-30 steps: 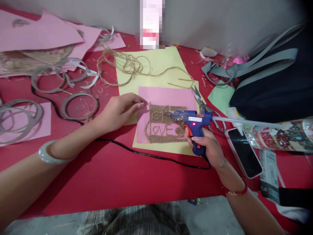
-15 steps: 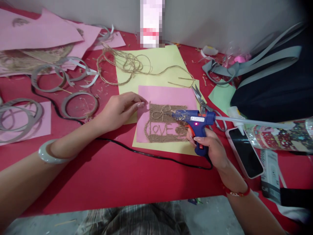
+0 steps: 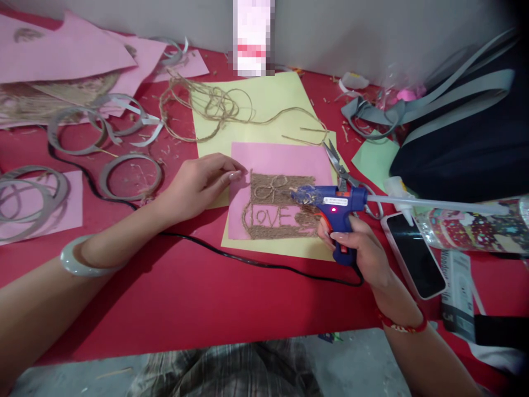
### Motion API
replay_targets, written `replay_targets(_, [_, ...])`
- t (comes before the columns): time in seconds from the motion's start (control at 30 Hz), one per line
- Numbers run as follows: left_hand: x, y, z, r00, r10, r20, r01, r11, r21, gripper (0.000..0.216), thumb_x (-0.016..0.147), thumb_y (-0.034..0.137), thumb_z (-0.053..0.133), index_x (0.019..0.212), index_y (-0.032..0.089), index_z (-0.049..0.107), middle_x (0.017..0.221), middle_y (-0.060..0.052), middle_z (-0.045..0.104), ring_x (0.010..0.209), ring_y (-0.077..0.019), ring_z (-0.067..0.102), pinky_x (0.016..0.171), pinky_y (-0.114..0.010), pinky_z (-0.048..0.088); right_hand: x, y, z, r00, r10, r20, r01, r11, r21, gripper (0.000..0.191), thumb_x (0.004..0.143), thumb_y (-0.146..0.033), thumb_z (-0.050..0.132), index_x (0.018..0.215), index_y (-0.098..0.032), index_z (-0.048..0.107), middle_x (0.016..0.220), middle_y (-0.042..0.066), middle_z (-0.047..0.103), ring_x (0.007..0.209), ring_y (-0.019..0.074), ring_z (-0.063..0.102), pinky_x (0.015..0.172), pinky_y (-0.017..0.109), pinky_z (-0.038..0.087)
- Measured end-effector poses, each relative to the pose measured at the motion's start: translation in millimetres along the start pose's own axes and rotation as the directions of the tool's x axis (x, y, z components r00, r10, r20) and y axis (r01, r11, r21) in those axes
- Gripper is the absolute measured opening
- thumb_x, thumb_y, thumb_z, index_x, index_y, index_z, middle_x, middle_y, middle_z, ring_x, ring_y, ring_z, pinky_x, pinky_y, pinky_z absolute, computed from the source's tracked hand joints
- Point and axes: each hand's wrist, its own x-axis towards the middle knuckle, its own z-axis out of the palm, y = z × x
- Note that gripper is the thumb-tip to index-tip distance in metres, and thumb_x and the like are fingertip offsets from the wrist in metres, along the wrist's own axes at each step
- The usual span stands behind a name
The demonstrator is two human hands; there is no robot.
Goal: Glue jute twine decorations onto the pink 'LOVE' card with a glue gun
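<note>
My right hand (image 3: 366,248) grips a blue hot glue gun (image 3: 341,212) by its handle, fingers at the orange trigger. Its red light glows and a long glue stick (image 3: 438,204) sticks out of the back. The strand-covered nozzle points left, over or close to a twine bow (image 3: 270,188) on a pink card (image 3: 281,154); whether it touches cannot be made out. Brown twine rows, the word LOVE (image 3: 270,216) and a partly hidden twine shape fill the card. My left hand (image 3: 210,179), loosely curved with thumb and forefinger slightly apart, rests at the card's left edge.
Yellow sheets (image 3: 268,85) lie under the card, with loose twine (image 3: 219,105) on top. Scissors (image 3: 341,171) lie behind the glue gun. A phone (image 3: 415,253) and dark bag (image 3: 463,143) are right. Tape rings (image 3: 131,193) lie left; a black cord (image 3: 248,260) crosses the red table (image 3: 206,314).
The whole view has shifted slightly. The glue gun in my right hand sits a little further right relative to the card. My left hand keeps its place at the card's edge.
</note>
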Motion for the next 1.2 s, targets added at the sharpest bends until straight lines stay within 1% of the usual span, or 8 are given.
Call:
replay_targets(0.17, [0, 1, 0, 1.000, -0.001, 0.005, 0.001, 1.000, 0.007, 0.027, 0.103, 0.041, 0.052, 0.104, 0.023, 0.071, 0.118, -0.008, 0.078, 0.104, -0.0239, 0.073, 0.095, -0.038, 0.056, -2, -1, 0, 1.000, 0.019, -0.020, -0.019, 1.000, -0.007, 0.015, 0.080, -0.034, 0.062, 0.073, -0.021, 0.058, 0.068, 0.000, 0.050, 0.062, 0.0161, 0.045, 0.056, 0.032, 0.034])
replay_targets(0.37, [0, 0, 0, 1.000, 0.013, -0.003, -0.013, 1.000, -0.009, 0.028, 0.103, 0.041, 0.053, 0.106, 0.021, 0.072, 0.117, -0.009, 0.078, 0.103, -0.0241, 0.073, 0.095, -0.037, 0.055, -2, 1, -3, 1.000, 0.019, 0.000, -0.019, 1.000, -0.011, 0.015, 0.082, -0.034, 0.062, 0.074, -0.021, 0.058, 0.069, 0.000, 0.050, 0.062, 0.0161, 0.045, 0.056, 0.032, 0.034])
replay_targets(0.57, [-1, 0, 0, 1.000, -0.017, 0.003, 0.017, 1.000, -0.006, 0.032, 0.102, 0.050, 0.054, 0.106, 0.025, 0.073, 0.118, -0.007, 0.078, 0.103, -0.0254, 0.073, 0.097, -0.038, 0.056, -4, 1, -4, 1.000, 0.020, -0.004, -0.021, 0.999, -0.028, 0.014, 0.083, -0.033, 0.062, 0.075, -0.021, 0.059, 0.070, 0.000, 0.051, 0.063, 0.0162, 0.045, 0.057, 0.032, 0.035])
replay_targets(0.7, [-1, 0, 0, 1.000, -0.018, 0.001, 0.018, 1.000, -0.012, 0.032, 0.103, 0.049, 0.054, 0.106, 0.025, 0.073, 0.119, -0.007, 0.078, 0.105, -0.0261, 0.073, 0.098, -0.039, 0.056, -7, 2, -5, 0.999, 0.041, -0.014, -0.042, 0.998, -0.040, 0.013, 0.084, -0.032, 0.061, 0.077, -0.022, 0.060, 0.071, 0.001, 0.052, 0.063, 0.0169, 0.046, 0.058, 0.033, 0.036])
replay_targets(0.9, [-1, 0, 0, 0.999, -0.041, 0.014, 0.041, 0.999, -0.018, 0.034, 0.103, 0.052, 0.052, 0.106, 0.025, 0.073, 0.121, -0.008, 0.077, 0.107, -0.0269, 0.072, 0.100, -0.041, 0.056, -7, 2, -5, 0.999, 0.030, -0.015, -0.031, 0.998, -0.061, 0.013, 0.085, -0.033, 0.060, 0.076, -0.023, 0.060, 0.070, 0.001, 0.052, 0.063, 0.0184, 0.046, 0.058, 0.035, 0.036])
replay_targets(0.97, [-1, 1, 1, 0.999, -0.044, 0.010, 0.044, 0.999, -0.024, 0.034, 0.103, 0.052, 0.053, 0.105, 0.025, 0.072, 0.121, -0.008, 0.077, 0.108, -0.0270, 0.072, 0.100, -0.041, 0.057, -7, 1, -4, 0.999, 0.027, -0.028, -0.029, 0.997, -0.067, 0.013, 0.084, -0.033, 0.060, 0.076, -0.023, 0.061, 0.070, 0.002, 0.053, 0.063, 0.0183, 0.046, 0.059, 0.035, 0.037])
replay_targets(1.07, [-2, 1, 1, 0.999, -0.041, 0.005, 0.041, 0.999, -0.030, 0.032, 0.103, 0.051, 0.053, 0.105, 0.025, 0.073, 0.120, -0.007, 0.077, 0.107, -0.0269, 0.072, 0.099, -0.041, 0.057, -9, 0, -3, 0.996, 0.031, -0.089, -0.039, 0.995, -0.093, 0.011, 0.085, -0.032, 0.061, 0.079, -0.023, 0.064, 0.073, 0.003, 0.057, 0.064, 0.0188, 0.049, 0.059, 0.034, 0.039])
replay_targets(1.2, [-2, 0, 1, 1.000, -0.029, 0.007, 0.029, 0.999, -0.037, 0.029, 0.103, 0.048, 0.054, 0.104, 0.026, 0.072, 0.120, -0.006, 0.077, 0.107, -0.0254, 0.072, 0.100, -0.039, 0.056, -14, 1, -2, 0.992, 0.002, -0.124, -0.019, 0.990, -0.140, 0.012, 0.088, -0.032, 0.063, 0.078, -0.027, 0.063, 0.074, 0.003, 0.060, 0.070, 0.0221, 0.054, 0.060, 0.035, 0.042])
